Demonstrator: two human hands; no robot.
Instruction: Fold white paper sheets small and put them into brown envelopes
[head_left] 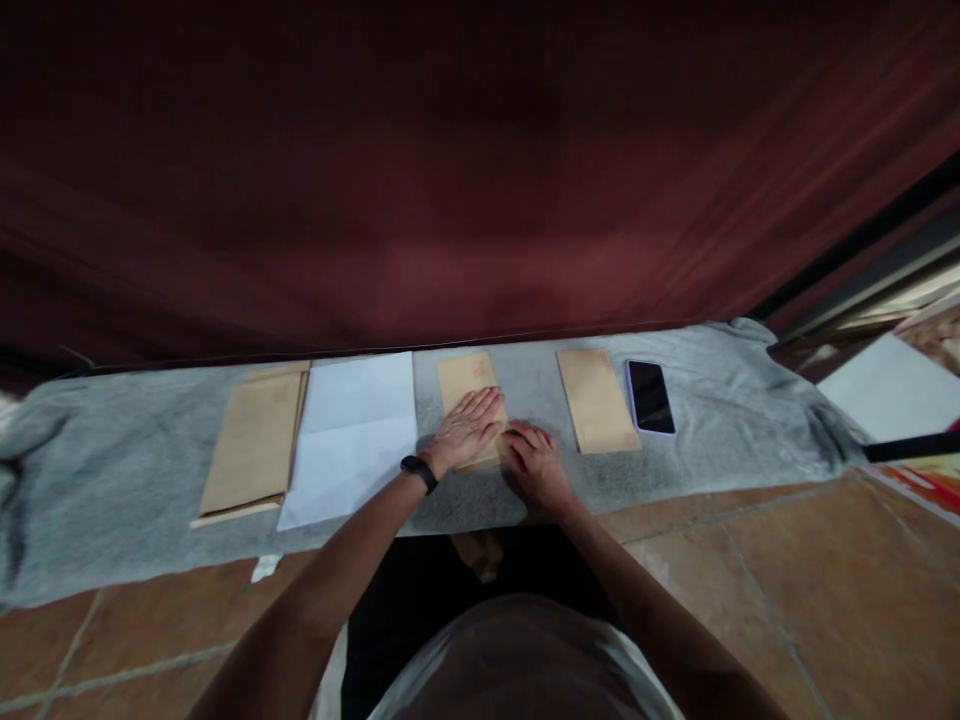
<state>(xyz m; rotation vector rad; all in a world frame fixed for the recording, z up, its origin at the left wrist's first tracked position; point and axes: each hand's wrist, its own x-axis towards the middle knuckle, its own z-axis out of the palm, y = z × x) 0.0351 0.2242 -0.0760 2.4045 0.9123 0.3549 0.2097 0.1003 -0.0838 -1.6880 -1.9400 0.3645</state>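
A brown envelope [463, 375] lies on the grey cloth in front of me. My left hand [466, 428], with a black band on its wrist, lies flat across the middle of it, fingers stretched out and pointing up to the right. My right hand [535, 462] rests at the envelope's right edge with its fingers bent; whether anything is between them is hidden. To the left are white sheets [358, 440] with a crease across them, and beside these a stack of brown envelopes [251, 435]. Another brown envelope [598, 400] lies to the right.
A phone [651, 397] in a light purple case lies right of the separate envelope. The grey cloth [712, 420] covers a long, narrow surface against a dark red panel [465, 200]. Tiled floor [825, 570] shows in front, with a small white scrap [265, 568] on it.
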